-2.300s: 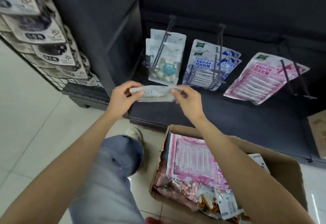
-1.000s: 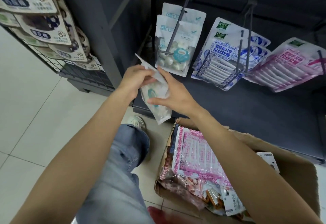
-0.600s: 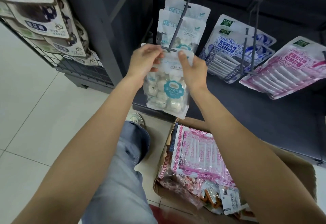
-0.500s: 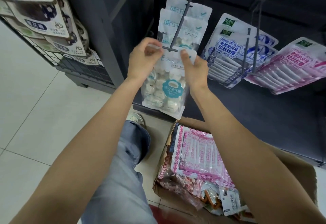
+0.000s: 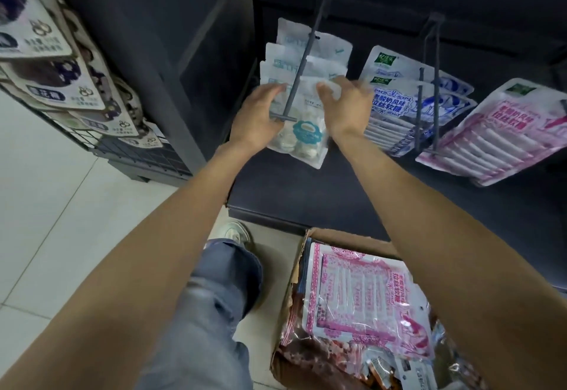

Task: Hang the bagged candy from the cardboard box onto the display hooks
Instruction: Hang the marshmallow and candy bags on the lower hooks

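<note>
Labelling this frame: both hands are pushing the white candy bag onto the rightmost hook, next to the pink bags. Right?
Wrong hook. The head view shows both hands, left hand and right hand, on the white candy bag at the leftmost hook, beside the blue bags, not the pink ones.
</note>
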Available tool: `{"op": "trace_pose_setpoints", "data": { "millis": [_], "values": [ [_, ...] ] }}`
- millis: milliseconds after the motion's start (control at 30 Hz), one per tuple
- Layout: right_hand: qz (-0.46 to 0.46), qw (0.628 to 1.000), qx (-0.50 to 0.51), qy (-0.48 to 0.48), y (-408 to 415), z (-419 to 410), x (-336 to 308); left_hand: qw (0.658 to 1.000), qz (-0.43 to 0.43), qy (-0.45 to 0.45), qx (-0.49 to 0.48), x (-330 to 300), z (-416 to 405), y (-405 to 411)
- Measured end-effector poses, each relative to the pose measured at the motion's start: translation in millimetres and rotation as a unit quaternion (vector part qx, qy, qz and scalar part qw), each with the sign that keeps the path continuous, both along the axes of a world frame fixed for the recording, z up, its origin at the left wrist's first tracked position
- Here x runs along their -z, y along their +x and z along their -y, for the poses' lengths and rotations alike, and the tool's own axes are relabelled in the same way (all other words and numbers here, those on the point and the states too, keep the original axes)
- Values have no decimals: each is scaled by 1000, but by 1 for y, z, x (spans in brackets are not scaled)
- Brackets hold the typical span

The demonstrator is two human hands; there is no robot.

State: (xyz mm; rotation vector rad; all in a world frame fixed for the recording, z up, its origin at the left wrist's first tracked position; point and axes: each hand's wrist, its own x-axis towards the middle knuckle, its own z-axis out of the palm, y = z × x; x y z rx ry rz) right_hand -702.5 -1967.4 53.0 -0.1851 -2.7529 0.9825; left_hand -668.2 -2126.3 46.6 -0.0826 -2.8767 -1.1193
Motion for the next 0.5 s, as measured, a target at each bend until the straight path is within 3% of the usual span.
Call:
{"op": "trace_pose_setpoints", "data": {
  "millis": [100, 267, 400, 500],
  "values": [
    [-45, 999, -11, -2, 3, -7, -7, 1000, 4, 19, -23, -2, -3, -1],
    [-76, 988, -70, -115, 89, -39, 12, 986, 99, 76, -113, 9, -26, 47],
    [91, 990, -86, -65, 203, -100, 63, 977, 166, 110, -74, 33, -68, 116],
    [245, 968, -53, 10, 279, -155, 104, 980, 196, 26, 38, 62, -104, 166]
  ]
}}
